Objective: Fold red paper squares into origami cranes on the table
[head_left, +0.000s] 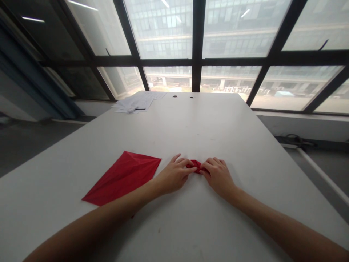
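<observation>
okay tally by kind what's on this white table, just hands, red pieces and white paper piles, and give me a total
Hands: 2, left hand and right hand
Red pieces: 2, spread sheet and small piece between the hands
White paper piles: 1
Total: 5

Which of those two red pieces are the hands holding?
The small, folded red piece, held between the left hand and the right hand; the larger, thin red sheet lies spread out farther left.
</observation>
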`<state>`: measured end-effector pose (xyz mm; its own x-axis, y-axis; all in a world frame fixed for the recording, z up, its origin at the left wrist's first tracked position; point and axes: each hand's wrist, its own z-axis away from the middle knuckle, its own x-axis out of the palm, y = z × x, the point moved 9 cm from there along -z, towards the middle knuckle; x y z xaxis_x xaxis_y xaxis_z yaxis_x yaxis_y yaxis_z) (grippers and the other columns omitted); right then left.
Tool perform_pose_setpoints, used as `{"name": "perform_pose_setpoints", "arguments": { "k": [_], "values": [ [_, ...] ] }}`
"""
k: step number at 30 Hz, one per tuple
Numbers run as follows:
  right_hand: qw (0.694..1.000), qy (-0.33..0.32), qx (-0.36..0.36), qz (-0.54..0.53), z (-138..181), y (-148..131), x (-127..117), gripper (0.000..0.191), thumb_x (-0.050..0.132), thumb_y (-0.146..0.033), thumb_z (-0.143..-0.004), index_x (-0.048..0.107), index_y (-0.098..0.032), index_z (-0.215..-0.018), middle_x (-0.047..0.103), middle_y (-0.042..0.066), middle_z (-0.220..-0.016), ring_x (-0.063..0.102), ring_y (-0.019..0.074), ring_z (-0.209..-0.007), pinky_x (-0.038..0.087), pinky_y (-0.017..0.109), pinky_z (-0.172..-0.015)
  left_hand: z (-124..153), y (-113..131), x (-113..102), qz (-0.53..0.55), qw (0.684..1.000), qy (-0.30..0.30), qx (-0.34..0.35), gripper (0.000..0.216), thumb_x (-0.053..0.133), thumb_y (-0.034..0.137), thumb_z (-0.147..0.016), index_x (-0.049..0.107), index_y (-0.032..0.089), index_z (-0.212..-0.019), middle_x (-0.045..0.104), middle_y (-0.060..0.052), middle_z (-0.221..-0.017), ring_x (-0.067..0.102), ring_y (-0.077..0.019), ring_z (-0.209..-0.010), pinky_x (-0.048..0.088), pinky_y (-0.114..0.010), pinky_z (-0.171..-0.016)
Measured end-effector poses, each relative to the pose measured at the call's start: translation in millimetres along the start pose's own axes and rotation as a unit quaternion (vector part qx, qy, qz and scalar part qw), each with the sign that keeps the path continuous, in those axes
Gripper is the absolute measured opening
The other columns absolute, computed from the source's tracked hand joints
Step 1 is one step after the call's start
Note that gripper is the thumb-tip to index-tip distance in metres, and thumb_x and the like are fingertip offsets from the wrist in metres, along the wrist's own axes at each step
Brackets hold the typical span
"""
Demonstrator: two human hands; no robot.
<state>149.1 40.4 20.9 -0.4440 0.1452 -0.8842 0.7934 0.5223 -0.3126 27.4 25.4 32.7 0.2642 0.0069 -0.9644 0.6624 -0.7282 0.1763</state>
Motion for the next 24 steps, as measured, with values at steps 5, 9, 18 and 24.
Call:
{"name": "perform_pose_setpoints", "arguments": {
  "k": [5,9,18,24],
  "values": [
    [1.0,0.003,-0.001,0.005,-1,0,0,0.007,0.064,-0.028,-0.094,0.068,-0.024,-0.09,0.067,0.004,-0.092,0.056,0.0213,-0.092,0.034,0.036,-0.086,4,4,4,-0.04,0.999,-0.02,0.005,0.052,0.054,0.006,-0.086,0.059,0.029,-0.132,0.061,-0.006,-0.127,0.051,-0.0253,-0.126,0.02,-0.053,-0.119],
    [1.0,0.007,-0.002,0.008,-1,-1,0,0.005,0.065,-0.028,-0.093,0.067,-0.025,-0.09,0.067,0.004,-0.093,0.055,0.0217,-0.092,0.034,0.036,-0.086,8,5,6,-0.058,0.997,-0.039,0.02,0.052,0.054,0.008,-0.085,0.057,0.023,-0.135,0.058,-0.01,-0.136,0.049,-0.0272,-0.13,0.022,-0.052,-0.119],
    [0.997,-0.012,-0.075,0.033,2,-16,-2,0.017,0.058,-0.015,-0.094,0.071,-0.027,-0.094,0.067,0.005,-0.095,0.052,0.0232,-0.096,0.032,0.04,-0.09,3,-5,0,0.01,0.999,-0.048,0.0,0.054,0.044,0.001,-0.085,0.058,0.025,-0.131,0.061,-0.002,-0.137,0.054,-0.017,-0.128,0.028,-0.038,-0.117],
    [0.995,-0.036,-0.093,0.014,8,-20,-5,0.03,0.056,-0.008,-0.087,0.072,-0.028,-0.104,0.066,0.006,-0.101,0.05,0.0255,-0.102,0.031,0.043,-0.096,10,5,5,-0.049,0.997,-0.052,0.026,0.057,0.051,0.006,-0.085,0.053,0.027,-0.138,0.053,-0.008,-0.143,0.047,-0.027,-0.133,0.025,-0.049,-0.117]
  ]
}}
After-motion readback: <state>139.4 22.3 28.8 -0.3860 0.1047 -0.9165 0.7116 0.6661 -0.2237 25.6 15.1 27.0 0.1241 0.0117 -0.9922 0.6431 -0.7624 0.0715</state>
